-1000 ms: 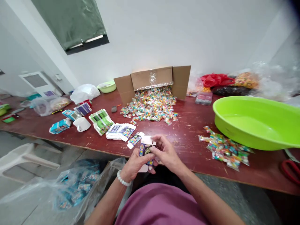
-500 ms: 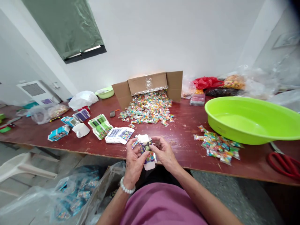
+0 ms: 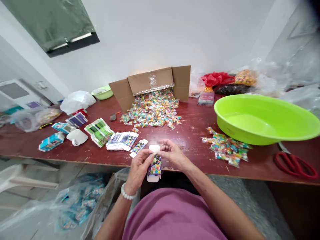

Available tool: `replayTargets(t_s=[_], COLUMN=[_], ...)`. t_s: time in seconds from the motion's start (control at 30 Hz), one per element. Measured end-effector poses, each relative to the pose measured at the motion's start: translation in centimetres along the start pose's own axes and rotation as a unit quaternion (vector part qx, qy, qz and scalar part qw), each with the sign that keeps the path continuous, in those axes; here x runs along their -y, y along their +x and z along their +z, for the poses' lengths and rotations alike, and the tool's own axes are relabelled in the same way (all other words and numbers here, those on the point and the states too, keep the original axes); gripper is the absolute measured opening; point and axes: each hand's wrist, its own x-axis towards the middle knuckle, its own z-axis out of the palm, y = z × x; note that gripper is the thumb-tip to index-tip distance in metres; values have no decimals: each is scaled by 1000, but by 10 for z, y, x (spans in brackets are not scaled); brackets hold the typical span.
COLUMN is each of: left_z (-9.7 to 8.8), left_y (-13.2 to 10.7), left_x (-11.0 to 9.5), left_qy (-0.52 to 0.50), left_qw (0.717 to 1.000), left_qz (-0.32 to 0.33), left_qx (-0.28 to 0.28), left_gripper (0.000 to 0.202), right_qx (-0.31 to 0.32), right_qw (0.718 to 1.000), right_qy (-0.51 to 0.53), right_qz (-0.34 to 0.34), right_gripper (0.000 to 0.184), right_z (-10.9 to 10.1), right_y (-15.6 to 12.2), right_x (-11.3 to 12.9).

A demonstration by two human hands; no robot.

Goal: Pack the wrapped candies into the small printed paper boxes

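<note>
Both my hands hold a small printed carton (image 3: 154, 168) upright over the front edge of the dark red table (image 3: 190, 140). My left hand (image 3: 138, 170), with a white bead bracelet at the wrist, grips the carton's left side. My right hand (image 3: 172, 155) pinches its top near the open white flap. A flat carton blank (image 3: 139, 147) lies on the table just beyond my hands. Beside that blank sits a small stack of flat blanks (image 3: 122, 141).
A tipped cardboard box (image 3: 150, 83) spills a heap of wrapped candies (image 3: 151, 110). A second candy pile (image 3: 226, 148) lies by a big green basin (image 3: 262, 118). Red scissors (image 3: 295, 165) rest far right. More carton stacks (image 3: 98, 130) lie left. A plastic bag (image 3: 75, 200) hangs below.
The carton has been turned upright and lowered a little toward the table edge, with its white top flap now up. The view shifted slightly left and down.
</note>
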Motion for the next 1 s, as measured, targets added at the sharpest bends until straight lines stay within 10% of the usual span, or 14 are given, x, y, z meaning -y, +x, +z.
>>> replayTargets(t_s=[0.27,0.43,0.67,1.0], left_z=[5,5,-6,-12], left_y=[14,26,45,54], left_x=[8,18,30,36], left_qy=[-145,-199,-98,-39], left_qw=[983,950,971,981], left_qz=[-110,-227,-203,-181], left_qx=[18,85,75,57], left_gripper=[51,55,70,69], right_qx=[-17,85,94,87], right_qw=[981,985,987,988], right_qy=[-168,-147,-54,-78], right_qz=[-90,-25,119,97], right_gripper=[17,21,20,13], right_z=[-6,-7,-4,-2], right_y=[7,14,35,45], right_x=[-8,-6,-6,-11])
